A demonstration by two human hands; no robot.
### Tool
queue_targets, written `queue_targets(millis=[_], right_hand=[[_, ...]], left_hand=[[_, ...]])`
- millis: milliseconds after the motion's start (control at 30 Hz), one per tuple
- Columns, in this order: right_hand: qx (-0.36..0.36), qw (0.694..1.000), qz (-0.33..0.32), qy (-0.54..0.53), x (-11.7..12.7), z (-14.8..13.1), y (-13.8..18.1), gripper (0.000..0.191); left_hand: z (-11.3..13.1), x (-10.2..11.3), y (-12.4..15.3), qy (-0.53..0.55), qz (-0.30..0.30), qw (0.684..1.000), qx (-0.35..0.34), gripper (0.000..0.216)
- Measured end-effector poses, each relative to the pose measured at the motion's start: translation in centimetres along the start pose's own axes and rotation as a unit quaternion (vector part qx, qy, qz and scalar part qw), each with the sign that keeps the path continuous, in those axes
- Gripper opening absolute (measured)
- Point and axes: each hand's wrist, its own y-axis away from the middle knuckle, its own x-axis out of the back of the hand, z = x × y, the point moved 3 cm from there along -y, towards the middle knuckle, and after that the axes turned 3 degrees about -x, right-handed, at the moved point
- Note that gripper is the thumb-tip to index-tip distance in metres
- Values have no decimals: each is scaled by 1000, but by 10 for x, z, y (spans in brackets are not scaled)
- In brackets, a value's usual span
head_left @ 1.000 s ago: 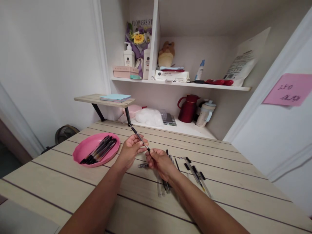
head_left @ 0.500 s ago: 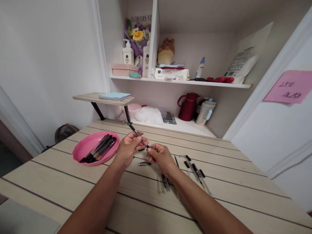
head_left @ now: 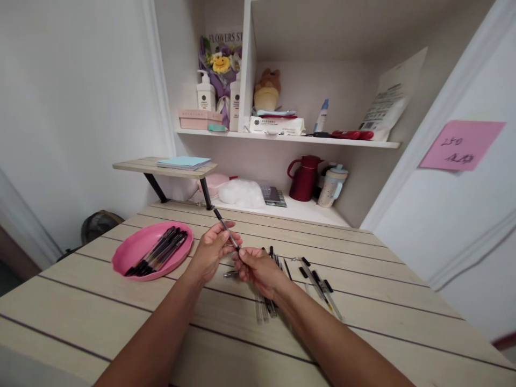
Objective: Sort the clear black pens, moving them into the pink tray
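A gel pen (head_left: 223,221) with a black grip and a clear barrel slants between my two hands above the table. My left hand (head_left: 212,248) is closed on its barrel with thumb and fingers. At the pen's lower end, my right hand (head_left: 258,269) pinches the dark tip. Under and beside my right hand lie clear pen barrels (head_left: 262,309), partly hidden by it. Further right are loose pen parts (head_left: 316,282) with black caps. A pink tray (head_left: 121,252) to the left holds several black pens (head_left: 159,251).
The slatted wooden table (head_left: 226,349) carries a small raised shelf (head_left: 137,164) with blue paper (head_left: 183,162) at the back left. Behind stand a red jug (head_left: 305,180) and a pale tumbler (head_left: 332,187). A cabinet shelf (head_left: 282,138) with bottles spans above.
Both hands still hold the pen, which now stands slightly steeper. The whole view has shifted a little, so the surroundings appear further left.
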Motion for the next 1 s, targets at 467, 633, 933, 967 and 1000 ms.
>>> queue_targets(millis=[467,633,933,967,1000], right_hand=[[39,630,240,738,124,-89,33,19],[5,596,246,765,146,-78,46,20],[18,564,186,804,122,-49,32,20],[22,565,186,803,121,-48,31,21],[24,567,189,802,121,-48,30,22]], left_hand=[[-10,-6,0,14,-4,1000,21,40],[-19,-10,2,-7,-33,998,50,42],[-39,-23,10,-48,-98,987,119,44],[-40,-24,10,-53,-101,986,121,45],[-42,-24,10,-58,-104,985,123,45]])
